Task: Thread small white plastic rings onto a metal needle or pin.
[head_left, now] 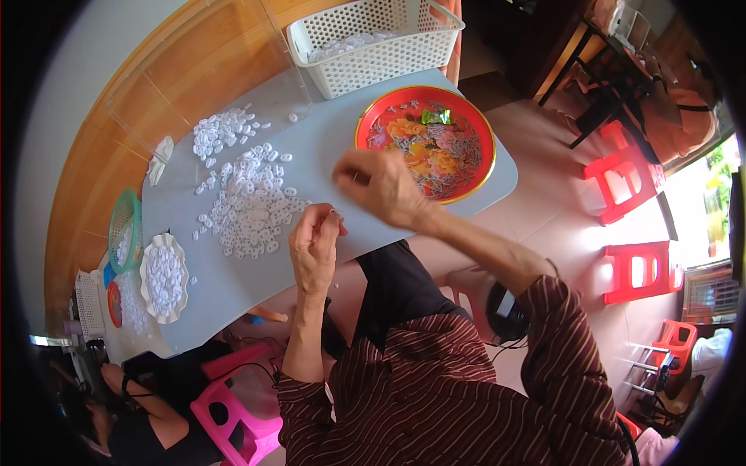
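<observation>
My left hand [313, 248] is raised at the table's near edge, its fingers closed in a pinch. A whitish bit shows at its fingertips, too small to make out clearly. Just to the right and slightly farther off, my right hand [382, 185] has its thumb and fingers pinched together; what they hold, if anything, is too small to name. Beside the left hand spreads a pile of small white plastic pieces [252, 203], many oval with holes. A round red floral tray [489, 155] with a gold rim lies beyond the right hand, strewn with thin grey metal pins [447, 186].
A green wrapped packet [436, 117] sits in the tray. At the back stands a white perforated basket [381, 66] with more white pieces. On the left are a scalloped dish [183, 291] and a green basket [137, 225]. Another person [159, 419] sits near a pink chair [245, 423].
</observation>
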Available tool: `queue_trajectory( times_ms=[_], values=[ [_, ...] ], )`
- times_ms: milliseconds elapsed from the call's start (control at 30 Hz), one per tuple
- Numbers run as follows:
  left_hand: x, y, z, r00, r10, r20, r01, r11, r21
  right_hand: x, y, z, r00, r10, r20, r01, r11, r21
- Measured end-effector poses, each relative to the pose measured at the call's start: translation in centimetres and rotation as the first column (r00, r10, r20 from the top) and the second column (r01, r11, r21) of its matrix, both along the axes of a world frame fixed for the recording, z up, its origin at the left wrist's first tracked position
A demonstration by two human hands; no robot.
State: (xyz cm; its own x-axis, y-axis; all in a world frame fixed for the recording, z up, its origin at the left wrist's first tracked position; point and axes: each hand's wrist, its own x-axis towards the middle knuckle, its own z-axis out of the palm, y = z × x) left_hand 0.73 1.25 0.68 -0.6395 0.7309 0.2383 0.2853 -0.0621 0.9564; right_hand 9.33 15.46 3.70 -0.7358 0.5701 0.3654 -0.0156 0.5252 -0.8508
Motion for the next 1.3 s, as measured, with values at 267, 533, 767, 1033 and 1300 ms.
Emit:
queue_trajectory(
  times_ms=[267,533,767,1033,1300],
  values=[
    [-0.3,-0.8,-1.0,1.0,0.011,0.009,-0.011,0.999,0.034,1.6,12.1,-0.1,0.943,-0.092,0.319,-0.059,0.898,0.435],
    [-0.2,-0.8,-1.4,0.994,0.032,-0.109,-0.027,0.999,0.046,-1.3,10.4,0.1,0.819,-0.237,0.522,-0.116,0.823,0.556],
    [-0.3,0.1,-2.3,0.99,0.022,-0.14,-0.017,0.999,0.04,-1.7,10.9,0.0,0.745,-0.276,0.607,-0.173,0.799,0.576],
    [-0.7,-0.8,-1.5,0.998,0.032,-0.053,-0.03,0.999,0.038,-0.3,9.0,0.7,0.953,-0.037,0.301,0.037,0.999,0.005],
    [-1.2,-1.4,-1.5,0.976,-0.032,0.214,0.015,0.997,0.08,0.0,-2.1,-0.3,0.979,0.201,0.029,-0.152,0.82,-0.552]
  ],
)
